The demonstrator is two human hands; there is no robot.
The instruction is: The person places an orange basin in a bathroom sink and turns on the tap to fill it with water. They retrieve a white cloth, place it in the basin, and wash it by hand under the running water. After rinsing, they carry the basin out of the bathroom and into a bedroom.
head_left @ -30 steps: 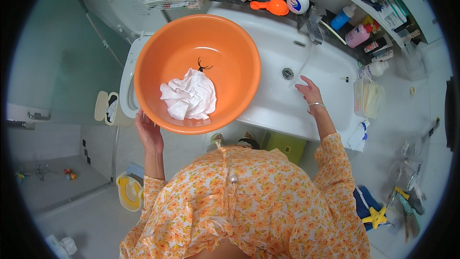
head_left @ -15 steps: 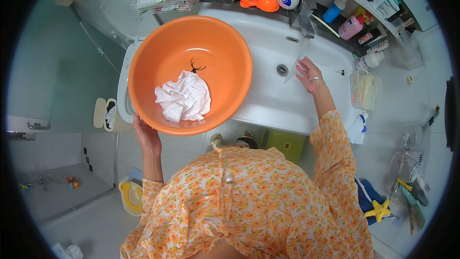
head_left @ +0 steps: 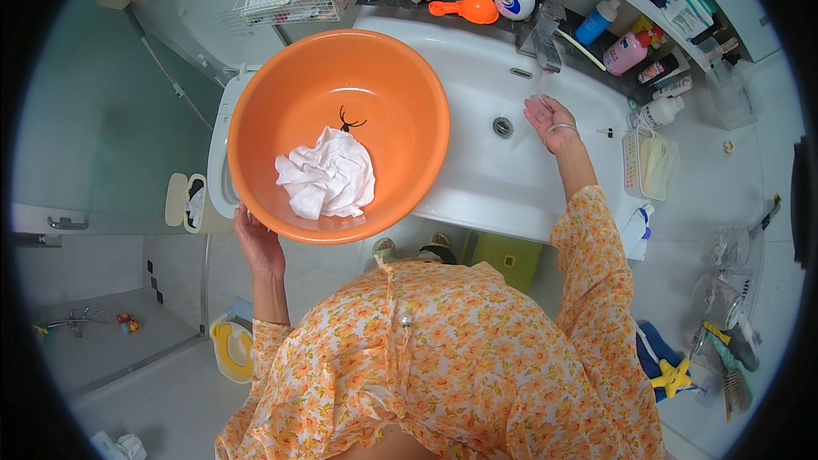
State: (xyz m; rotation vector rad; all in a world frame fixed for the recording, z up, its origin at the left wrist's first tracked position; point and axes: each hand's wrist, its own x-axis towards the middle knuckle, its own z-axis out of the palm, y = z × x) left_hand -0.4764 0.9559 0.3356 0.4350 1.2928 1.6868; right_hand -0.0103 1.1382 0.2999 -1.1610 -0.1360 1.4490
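My left hand [head_left: 258, 245] grips the near rim of a large round orange basin [head_left: 409, 102], held up over the left end of a white sink. A crumpled white cloth [head_left: 327, 174] lies in the basin's bottom, beside a small black mark. My right hand [head_left: 550, 120] is open, palm up, inside the white sink [head_left: 477, 179], just under the metal tap [head_left: 545, 44] where a thin stream of water runs. The drain [head_left: 503, 127] sits left of that hand.
Bottles and an orange scoop [head_left: 464, 9] line the ledge behind the sink. A wire rack [head_left: 294, 0] stands at the back left. A toilet [head_left: 223, 162] sits under the basin. A green stool [head_left: 507, 257] stands below the sink. Clutter fills the right floor.
The basin has shifted slightly left and away from the sink bowl. My right hand has moved up toward the tap, into the running water.
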